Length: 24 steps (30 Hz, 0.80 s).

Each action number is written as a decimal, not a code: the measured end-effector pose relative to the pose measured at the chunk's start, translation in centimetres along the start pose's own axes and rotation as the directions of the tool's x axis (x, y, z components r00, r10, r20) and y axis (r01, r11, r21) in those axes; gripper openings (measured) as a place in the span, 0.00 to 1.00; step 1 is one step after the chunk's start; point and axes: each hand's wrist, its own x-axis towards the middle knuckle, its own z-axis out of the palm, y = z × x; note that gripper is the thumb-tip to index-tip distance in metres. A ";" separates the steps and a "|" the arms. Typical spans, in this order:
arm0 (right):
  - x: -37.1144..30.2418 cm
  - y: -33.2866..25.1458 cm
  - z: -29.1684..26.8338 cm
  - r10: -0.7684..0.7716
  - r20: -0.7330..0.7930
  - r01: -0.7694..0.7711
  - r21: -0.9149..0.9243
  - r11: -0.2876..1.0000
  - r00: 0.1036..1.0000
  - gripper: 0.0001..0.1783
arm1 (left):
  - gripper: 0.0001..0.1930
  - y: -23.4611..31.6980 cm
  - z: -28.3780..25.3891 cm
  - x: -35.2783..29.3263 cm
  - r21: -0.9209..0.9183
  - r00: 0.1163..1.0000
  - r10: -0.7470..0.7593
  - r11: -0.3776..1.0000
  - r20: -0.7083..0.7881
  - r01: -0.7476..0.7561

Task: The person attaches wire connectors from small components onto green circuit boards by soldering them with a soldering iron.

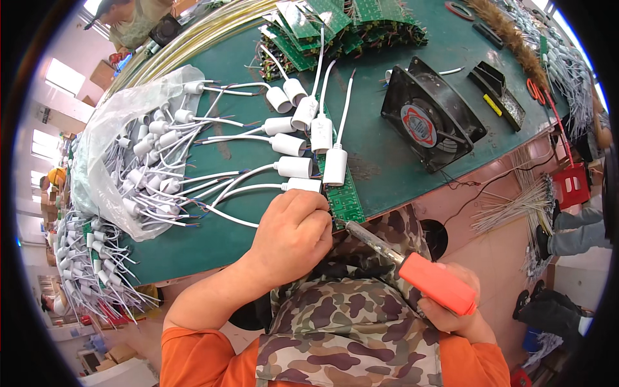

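My right hand (451, 306) grips the red-orange handle of a soldering iron (435, 280). The iron's tip points at the near end of a green circuit board strip (347, 201) by the table edge. My left hand (293, 232) is closed beside that end, and a white cable (233, 218) runs into it; its fingertips are hidden. Just above the knuckles lies a white cylindrical connector (303, 185). Several more white connectors (288, 145) with cables lie along and over the strip, some to its left and others across its far part.
A clear plastic bag (103, 174) of white cabled connectors lies at left. Stacked green circuit boards (322, 26) stand at the back. To the right are a black fan (429, 119), a black holder (500, 97) and orange-handled scissors (535, 91). The green table's (213, 248) front edge borders my lap.
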 end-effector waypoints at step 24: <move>0.4 -0.4 -1.0 0.002 0.011 -0.001 -0.056 0.998 1.000 0.33 | 0.10 0.1 -0.2 0.3 -0.006 1.000 -0.018 1.000 0.010 0.018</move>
